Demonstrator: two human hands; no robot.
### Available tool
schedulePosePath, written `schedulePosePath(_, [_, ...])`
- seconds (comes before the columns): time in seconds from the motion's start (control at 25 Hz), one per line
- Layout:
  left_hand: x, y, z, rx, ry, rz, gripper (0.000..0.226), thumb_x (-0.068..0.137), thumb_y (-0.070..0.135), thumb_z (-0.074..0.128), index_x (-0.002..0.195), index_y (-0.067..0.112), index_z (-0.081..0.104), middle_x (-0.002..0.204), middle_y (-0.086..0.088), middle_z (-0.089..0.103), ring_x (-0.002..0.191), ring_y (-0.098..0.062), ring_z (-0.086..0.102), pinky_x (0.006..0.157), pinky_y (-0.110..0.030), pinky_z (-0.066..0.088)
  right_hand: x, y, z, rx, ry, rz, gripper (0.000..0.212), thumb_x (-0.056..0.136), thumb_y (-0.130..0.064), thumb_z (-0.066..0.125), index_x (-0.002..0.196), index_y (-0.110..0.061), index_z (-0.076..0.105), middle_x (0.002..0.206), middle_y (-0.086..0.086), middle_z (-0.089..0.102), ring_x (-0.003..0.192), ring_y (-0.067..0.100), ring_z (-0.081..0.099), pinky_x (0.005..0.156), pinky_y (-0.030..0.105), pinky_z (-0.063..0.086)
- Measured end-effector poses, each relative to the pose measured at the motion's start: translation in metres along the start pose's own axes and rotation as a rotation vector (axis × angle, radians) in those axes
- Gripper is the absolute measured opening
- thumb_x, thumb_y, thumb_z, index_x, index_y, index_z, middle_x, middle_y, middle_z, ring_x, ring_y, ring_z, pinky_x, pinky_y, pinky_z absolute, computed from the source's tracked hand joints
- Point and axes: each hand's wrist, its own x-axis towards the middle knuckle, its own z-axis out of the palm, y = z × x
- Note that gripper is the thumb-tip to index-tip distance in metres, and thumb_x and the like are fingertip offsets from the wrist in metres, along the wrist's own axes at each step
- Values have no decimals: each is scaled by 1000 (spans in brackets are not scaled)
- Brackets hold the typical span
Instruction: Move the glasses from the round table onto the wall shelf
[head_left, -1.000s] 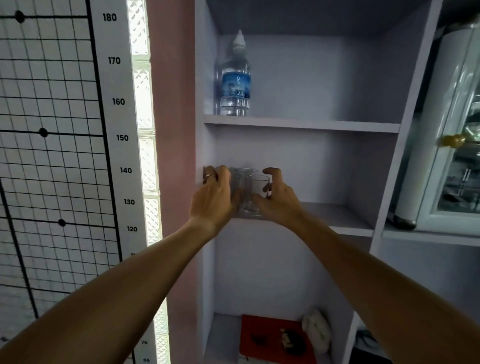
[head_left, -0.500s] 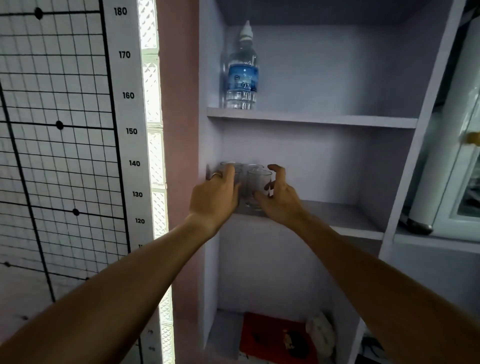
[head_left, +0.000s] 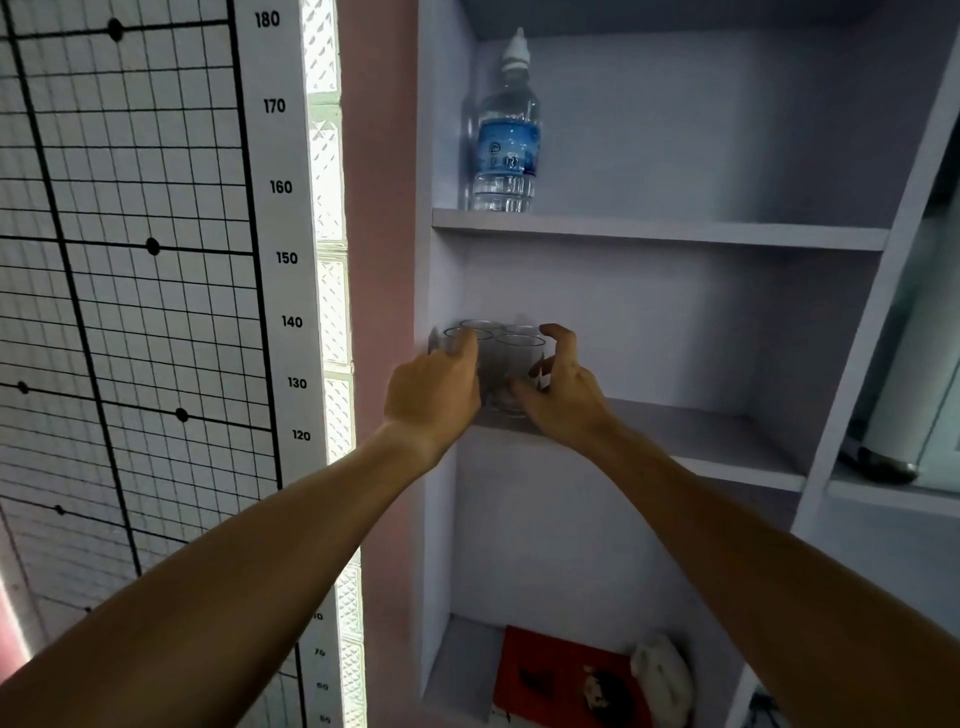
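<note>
Several clear drinking glasses (head_left: 511, 364) stand in a tight cluster at the left end of the middle board of the pale wall shelf (head_left: 701, 434). My left hand (head_left: 434, 392) wraps around the leftmost glass, close to the shelf's side wall. On the other side, my right hand (head_left: 558, 397) curls around the front right glass, fingers over its far side and thumb near its base. The lower parts of the glasses are hidden behind both hands. The round table is out of view.
A water bottle (head_left: 506, 140) stands on the board above, directly over the glasses. On the bottom board lie a red book (head_left: 561, 680) and a white object (head_left: 662, 670). A height chart (head_left: 283, 260) hangs on the left wall. A white cabinet (head_left: 914, 395) adjoins the shelf's right side.
Both hands stay cupped around the cluster of glasses on the middle board. My view has drifted a little, so the shelf sits slightly further right and lower in the frame.
</note>
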Motion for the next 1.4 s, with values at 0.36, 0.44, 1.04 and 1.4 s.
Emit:
schedulePosePath(0.36, [-1,-2,-3,-27,-13,16,21,98,22,52,116,12,48,114,-18,62,79,-34,69,72,-41,61,1,-2,5,-8,35,54,69,88,-29,70,138,-21,25,110,18,64,82,20,58,44,6,38])
schedulePosePath(0.44, [-3,-2,-6,-55,-29,31,20,96,22,54,113,13,48,109,-16,61,77,-33,68,71,-39,60,-1,-3,4,15,14,64,71,87,-28,71,140,-22,24,106,15,64,81,19,57,44,3,39])
schedulePosePath(1.04, [-97,-91,-79,53,-561,-198,19,90,48,59,94,30,61,87,9,67,86,-15,63,79,-35,51,-56,-57,51,-9,-110,-161,9,83,-33,69,81,-28,62,69,-15,61,63,1,59,56,22,49])
schedulePosePath(1.4, [-260,-213,-258,145,-580,-638,23,87,58,57,85,35,58,85,10,63,74,-7,58,63,-28,43,-138,-227,201,102,-796,-405,9,86,-31,72,91,-28,66,82,-16,61,81,0,61,68,18,47])
